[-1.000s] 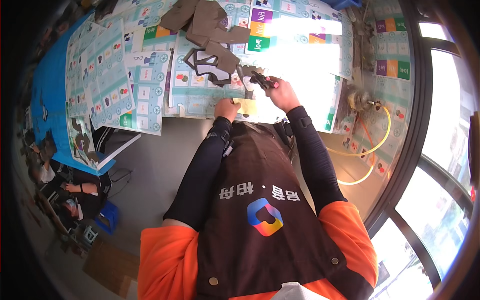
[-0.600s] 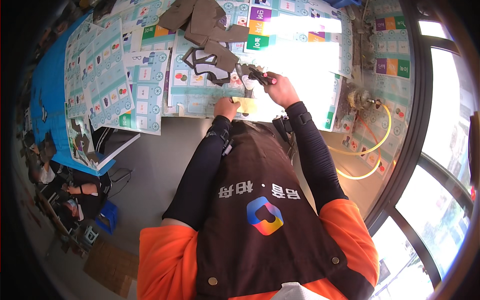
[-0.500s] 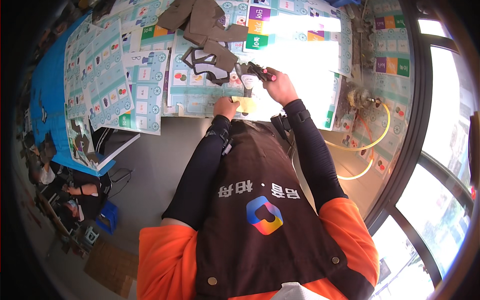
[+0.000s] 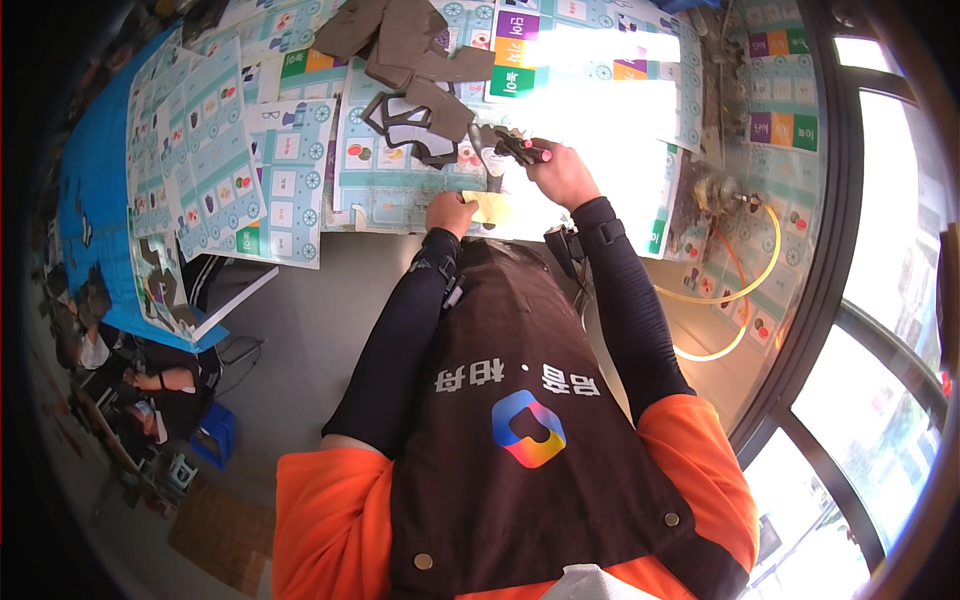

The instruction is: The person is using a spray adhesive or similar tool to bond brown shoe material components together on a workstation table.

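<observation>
My left hand [image 4: 451, 213] is closed on the edge of a pale yellow flat piece [image 4: 490, 207] at the table's near edge. To its upper right, my right hand [image 4: 563, 176] is wrapped round a dark spray gun [image 4: 519, 148], whose fine parts are hard to make out in the glare. A greyish-white part [image 4: 492, 160] shows by the gun's left end, above the yellow piece. Dark brown cut pieces [image 4: 437, 112] lie just left of the gun, some with openings through them. More brown pieces [image 4: 405, 45] are heaped behind these.
Printed sheets [image 4: 380, 205] cover the table, with strong sunlight on its right half. Yellow and orange hoses [image 4: 776, 240] curve at the right, near a window frame [image 4: 845, 200]. At the left are a blue covering [image 4: 95, 225], a blue stool [image 4: 214, 434] and another person [image 4: 165, 380].
The spray gun and my right hand have shifted very slightly. My left hand keeps hold of the yellow piece in nearly the same place.
</observation>
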`<action>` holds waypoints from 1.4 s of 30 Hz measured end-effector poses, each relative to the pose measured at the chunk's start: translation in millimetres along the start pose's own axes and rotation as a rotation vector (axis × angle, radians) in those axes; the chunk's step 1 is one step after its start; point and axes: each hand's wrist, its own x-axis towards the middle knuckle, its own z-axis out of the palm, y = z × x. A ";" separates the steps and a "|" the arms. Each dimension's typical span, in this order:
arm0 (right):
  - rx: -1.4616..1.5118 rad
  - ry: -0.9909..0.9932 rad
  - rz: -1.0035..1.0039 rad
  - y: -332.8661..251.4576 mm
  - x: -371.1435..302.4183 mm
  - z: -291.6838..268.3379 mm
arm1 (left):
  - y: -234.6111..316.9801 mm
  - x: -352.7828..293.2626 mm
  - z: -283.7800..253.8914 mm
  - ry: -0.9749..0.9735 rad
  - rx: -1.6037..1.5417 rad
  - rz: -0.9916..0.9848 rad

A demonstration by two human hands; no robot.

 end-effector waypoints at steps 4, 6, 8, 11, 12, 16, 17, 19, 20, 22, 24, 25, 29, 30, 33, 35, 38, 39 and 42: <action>-0.081 -0.073 -0.074 6.3 -2.7 -4.6 | -0.3 -0.6 0.0 0.015 -0.015 0.002; -0.230 -0.188 -0.027 8.1 -6.9 -5.4 | -0.5 -0.6 -1.0 0.017 -0.015 -0.005; -0.129 -0.129 -0.088 7.7 -9.3 -4.9 | 0.1 -0.6 -1.3 -0.037 -0.020 -0.016; -0.064 -0.071 -0.065 4.7 -7.7 -3.8 | 1.2 -0.2 -0.8 -0.064 -0.012 -0.028; -0.068 -0.061 -0.026 3.7 -6.6 -3.9 | 0.9 -0.6 -0.6 -0.026 0.005 -0.043; -0.087 -0.099 -0.106 3.9 -6.3 -5.6 | 0.7 -1.6 0.7 0.024 -0.031 0.009; -0.091 -0.120 -0.084 5.8 -8.8 -5.9 | 0.6 -2.3 0.6 -0.041 -0.067 -0.008; -0.096 -0.145 -0.065 12.9 -15.1 -7.2 | 1.3 -3.4 -0.3 0.033 -0.067 -0.007; 0.011 -0.188 0.058 18.9 -18.4 -9.5 | 1.8 -4.7 -1.0 -0.019 -0.090 -0.015; 0.225 -0.225 0.266 35.4 -27.5 -17.1 | 3.2 -7.1 -3.9 0.011 -0.044 0.004; 0.570 -0.063 0.326 53.7 -37.5 -19.4 | 1.1 -8.2 -15.7 -0.007 0.000 0.014; 0.413 -0.084 0.471 67.2 -43.9 -30.9 | -1.9 -9.5 -25.7 -0.065 -0.060 0.055; -0.093 0.203 0.483 110.5 -71.7 -47.1 | -30.5 -12.8 -97.5 0.048 -0.090 0.144; -0.015 0.210 0.533 122.4 -78.4 -50.5 | -37.6 -10.1 -119.3 0.184 0.040 0.094; -0.178 0.312 0.478 167.5 -87.7 -49.7 | -41.3 -13.8 -139.8 0.408 0.303 0.051; -0.377 0.530 0.384 201.8 -96.7 -35.2 | -31.2 -17.9 -118.3 0.743 0.490 0.097; -0.836 0.491 0.394 246.0 -97.5 -17.0 | -0.2 -28.9 -31.3 0.327 0.166 0.093; -0.931 0.499 0.367 251.7 -95.4 -11.0 | 10.6 -32.5 -4.0 0.197 0.230 0.080; -0.822 0.526 0.292 249.9 -99.5 -4.2 | 30.8 -46.2 43.1 0.209 0.320 0.076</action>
